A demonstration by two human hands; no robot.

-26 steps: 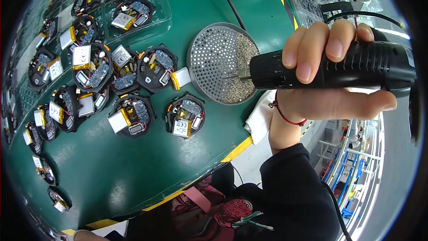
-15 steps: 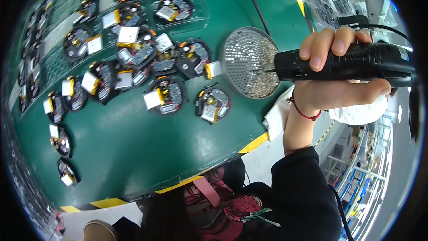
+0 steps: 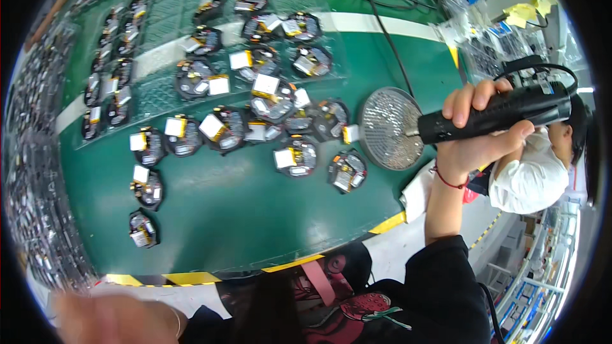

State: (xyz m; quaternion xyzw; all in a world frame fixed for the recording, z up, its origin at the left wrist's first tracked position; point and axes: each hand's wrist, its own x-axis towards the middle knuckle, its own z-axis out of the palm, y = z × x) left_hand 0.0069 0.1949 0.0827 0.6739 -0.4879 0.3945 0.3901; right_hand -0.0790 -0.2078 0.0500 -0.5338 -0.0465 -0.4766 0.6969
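Note:
My right hand (image 3: 468,154) is wrapped round a black electric screwdriver (image 3: 519,114), held almost level with its bit pointing left. The bit reaches over a round grey perforated dish (image 3: 376,111), with many small screws (image 3: 413,146) gathered on its right side. Whether the tip touches a screw is too small to tell. At the lower left corner my left hand (image 3: 111,320) shows as a blur off the table's edge, its fingers smeared by motion. Several round black electronic modules (image 3: 296,156) with circuit boards and silvery battery pouches lie on the green table (image 3: 255,216), left of the dish.
A clear plastic tray (image 3: 159,32) holding more modules lies at the back left. Stacked trays (image 3: 38,185) line the left side. A black cable (image 3: 392,44) runs behind the dish. Another person (image 3: 529,175) in white sits at the right. Yellow-black tape (image 3: 191,278) marks the front edge.
My left hand has come into view at the lower left. The view has shifted, so the table and modules appear farther right and lower. My right hand still holds the screwdriver over the dish.

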